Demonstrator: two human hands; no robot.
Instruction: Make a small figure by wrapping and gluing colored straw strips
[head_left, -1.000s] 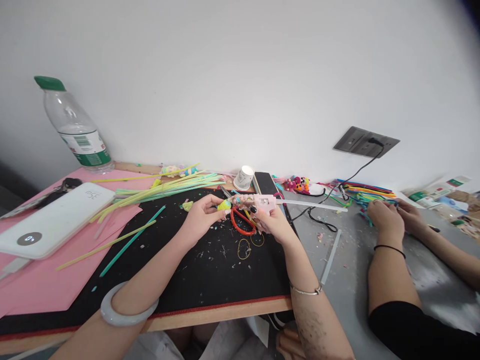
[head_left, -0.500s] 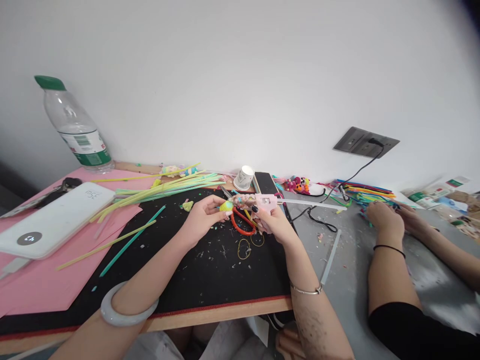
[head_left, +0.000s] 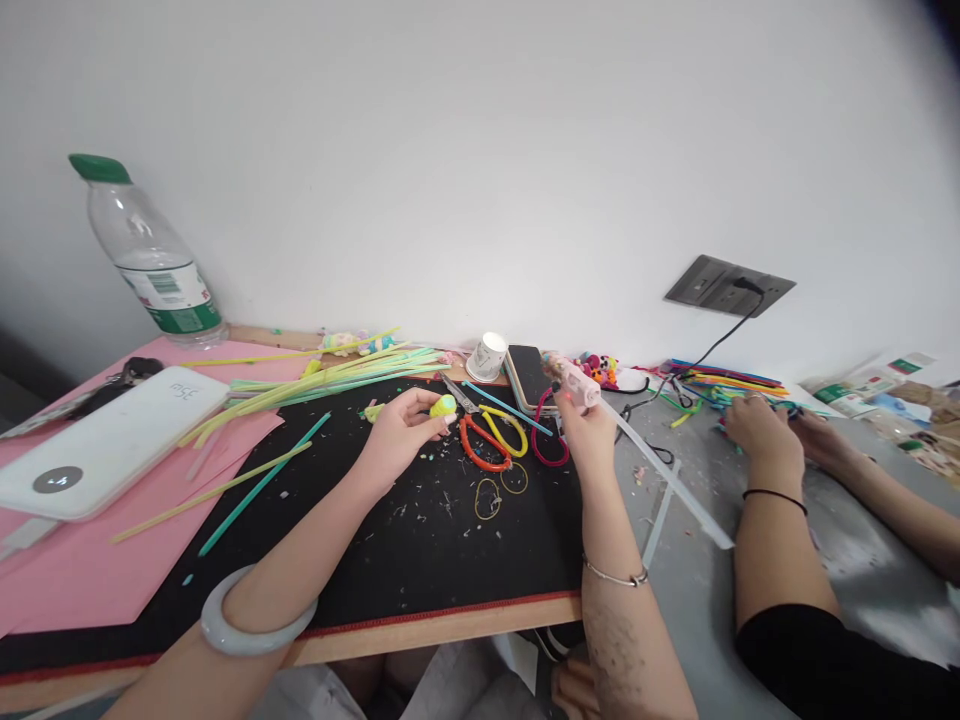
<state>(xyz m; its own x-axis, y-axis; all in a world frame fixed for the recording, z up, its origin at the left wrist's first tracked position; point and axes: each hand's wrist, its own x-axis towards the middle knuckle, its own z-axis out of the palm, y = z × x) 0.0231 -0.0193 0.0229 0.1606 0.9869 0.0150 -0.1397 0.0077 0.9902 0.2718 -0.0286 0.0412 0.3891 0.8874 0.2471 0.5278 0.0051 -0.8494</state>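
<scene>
My left hand (head_left: 401,430) pinches a small yellow-green ball (head_left: 443,405) above the black mat (head_left: 420,530). Over at the mat's right edge, my right hand (head_left: 586,432) grips a pink glue gun (head_left: 574,381), its nozzle pointing away from me and a clear glue stick (head_left: 667,478) trailing back from it toward the right. Between the hands lie scissors with red and yellow handles (head_left: 491,440), a pink loop (head_left: 547,445) and two thin rubber bands (head_left: 495,492).
A bundle of yellow and green straws (head_left: 330,378), a white power bank (head_left: 105,440) on pink paper, a plastic bottle (head_left: 150,255), a paper cup (head_left: 489,355) and a phone (head_left: 529,375) are around. To the right, another person's hands (head_left: 772,440) handle coloured sticks (head_left: 724,385) on a grey table.
My right hand has pulled the glue gun away from the yellow-green ball and swung it to the right, uncovering the scissors. My left hand stays put with the ball.
</scene>
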